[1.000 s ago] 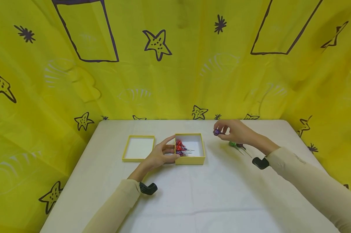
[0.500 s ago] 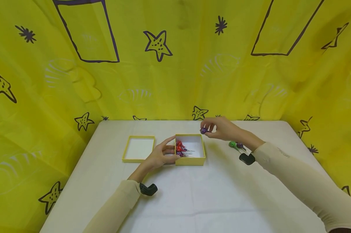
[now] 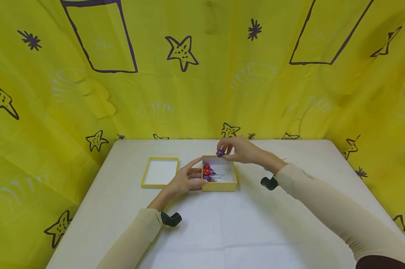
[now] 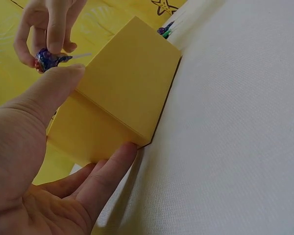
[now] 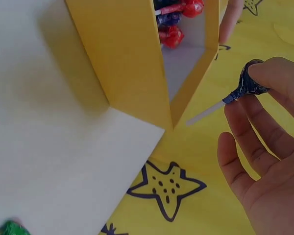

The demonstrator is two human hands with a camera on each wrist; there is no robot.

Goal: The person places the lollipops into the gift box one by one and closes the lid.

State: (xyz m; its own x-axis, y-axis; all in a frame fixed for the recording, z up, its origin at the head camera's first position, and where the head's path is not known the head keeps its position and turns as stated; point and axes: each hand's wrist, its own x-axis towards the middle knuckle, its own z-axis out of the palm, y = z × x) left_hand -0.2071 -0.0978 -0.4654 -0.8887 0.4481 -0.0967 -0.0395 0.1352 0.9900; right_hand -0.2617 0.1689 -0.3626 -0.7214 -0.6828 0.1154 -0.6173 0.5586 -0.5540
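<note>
A yellow box (image 3: 220, 186) with a white inside stands on the table, holding several red and purple lollipops (image 3: 207, 170) along its left side. My left hand (image 3: 182, 181) grips the box's left end, thumb at the near corner and fingers at the far one. Above the box's far edge, my right hand (image 3: 244, 150) pinches a purple-wrapped lollipop (image 3: 220, 153) by its head. Its white stick (image 5: 206, 113) points down and to the left in the right wrist view, close to the box rim.
The shallow yellow box lid (image 3: 160, 172) lies inside-up left of the box. A green lollipop (image 5: 12, 228) shows on the white table (image 3: 229, 228); the right forearm mostly hides that spot in the head view. Behind the table hangs a yellow curtain (image 3: 202, 93).
My right hand has carried the purple lollipop leftwards, from right of the box to over its far edge. My left hand and the box have stayed put.
</note>
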